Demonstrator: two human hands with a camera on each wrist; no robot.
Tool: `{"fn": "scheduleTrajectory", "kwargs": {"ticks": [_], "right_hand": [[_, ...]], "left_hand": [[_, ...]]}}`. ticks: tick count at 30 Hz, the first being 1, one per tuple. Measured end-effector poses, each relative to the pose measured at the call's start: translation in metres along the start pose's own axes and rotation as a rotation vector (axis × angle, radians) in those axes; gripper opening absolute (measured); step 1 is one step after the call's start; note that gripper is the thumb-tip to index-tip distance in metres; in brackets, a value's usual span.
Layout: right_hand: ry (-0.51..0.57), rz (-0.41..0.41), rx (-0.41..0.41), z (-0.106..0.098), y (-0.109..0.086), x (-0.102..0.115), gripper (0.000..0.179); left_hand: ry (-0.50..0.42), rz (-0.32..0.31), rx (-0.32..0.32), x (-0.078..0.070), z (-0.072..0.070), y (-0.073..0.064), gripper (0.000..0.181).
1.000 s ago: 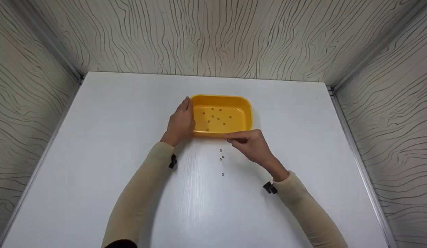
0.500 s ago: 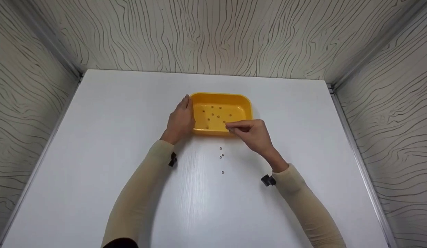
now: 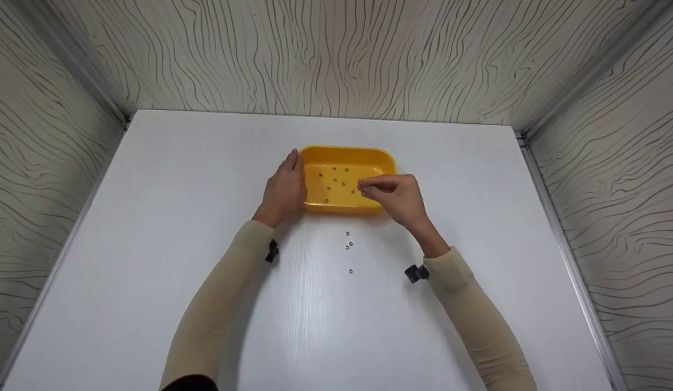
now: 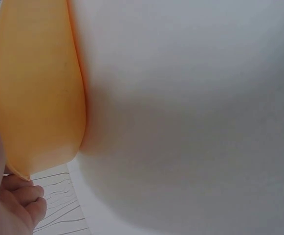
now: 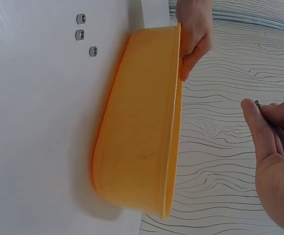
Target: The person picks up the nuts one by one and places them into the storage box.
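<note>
- Left hand: grips the yellow tray at its left end, fingers on the outside and thumb over the rim.
- Right hand: pinches a small metal piece between thumb and fingertips (only its edge shows in the right wrist view); positioned above the right part of the tray, clear of its rim.
- Yellow tray: stands on the white worktop, toward the far edge, open side up.
- Tray contents: eight small pieces visible, scattered singly over the floor; the right hand hides part of the interior.
- Worktop, near side of tray: four loose nuts, two of them close together, one lying nearest the person.
- Surroundings: wood-grain panels behind and at both sides; beige sleeves on both arms, a black fitting at each cuff.
</note>
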State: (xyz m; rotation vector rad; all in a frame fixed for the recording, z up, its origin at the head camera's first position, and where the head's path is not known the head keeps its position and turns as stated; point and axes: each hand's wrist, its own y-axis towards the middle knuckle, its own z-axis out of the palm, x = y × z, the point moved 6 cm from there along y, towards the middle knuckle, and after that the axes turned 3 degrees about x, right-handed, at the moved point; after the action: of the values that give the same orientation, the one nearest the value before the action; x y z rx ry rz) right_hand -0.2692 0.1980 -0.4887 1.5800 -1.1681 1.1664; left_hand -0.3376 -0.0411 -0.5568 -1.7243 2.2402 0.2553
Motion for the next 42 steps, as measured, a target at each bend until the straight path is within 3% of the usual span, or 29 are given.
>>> {"fn": "scheduleTrajectory", "kwargs": {"ticks": [17, 28, 42], "right_hand": [[-0.021, 0.157, -0.081, -0.004, 0.027, -0.013, 0.018], [0.051, 0.259, -0.114, -0.006, 0.042, -0.029, 0.018], [-0.066, 0.351, -0.141, -0.010, 0.059, -0.037, 0.020]], "left_hand": [[-0.037, -0.035, 0.019, 0.001, 0.002, 0.002, 0.061], [-0.022, 0.006, -0.026, 0.001, -0.001, 0.001, 0.060], [-0.043, 0.000, -0.031, 0.000, 0.001, 0.001, 0.060]]}}
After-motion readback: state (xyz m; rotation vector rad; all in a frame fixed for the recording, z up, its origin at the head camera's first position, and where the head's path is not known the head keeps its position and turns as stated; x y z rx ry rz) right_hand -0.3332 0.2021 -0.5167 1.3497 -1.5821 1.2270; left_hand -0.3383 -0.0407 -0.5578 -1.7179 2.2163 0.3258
